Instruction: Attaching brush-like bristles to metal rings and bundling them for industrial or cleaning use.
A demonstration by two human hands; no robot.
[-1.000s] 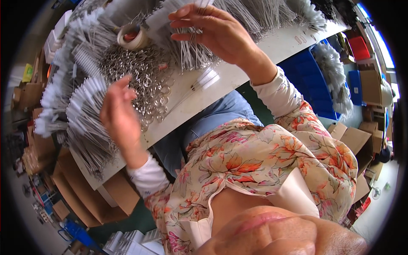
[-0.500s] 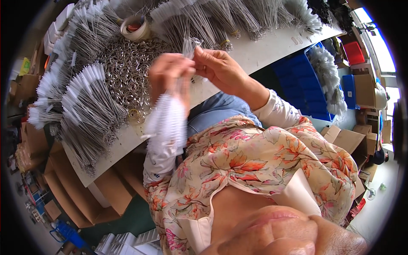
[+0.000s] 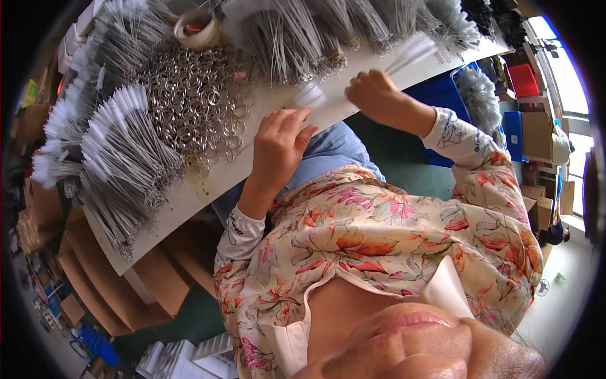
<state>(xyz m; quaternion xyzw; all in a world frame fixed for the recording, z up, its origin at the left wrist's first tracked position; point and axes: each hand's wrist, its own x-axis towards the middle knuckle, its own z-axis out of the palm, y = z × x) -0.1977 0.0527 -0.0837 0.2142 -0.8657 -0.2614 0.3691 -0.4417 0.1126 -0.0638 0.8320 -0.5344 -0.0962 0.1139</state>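
White table (image 3: 189, 196): two hands (image 3: 278, 142) (image 3: 375, 95), one tape roll (image 3: 197, 28).

Silver rings (image 3: 196, 101), white table (image 3: 208, 183), blue bins (image 3: 442, 95).

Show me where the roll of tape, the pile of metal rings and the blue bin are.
Roll of tape (image 3: 197, 28), head view, on its pale outer rim.
Pile of metal rings (image 3: 189, 104), head view, on the middle of the heap.
Blue bin (image 3: 442, 95), head view, on its side wall beside the table.
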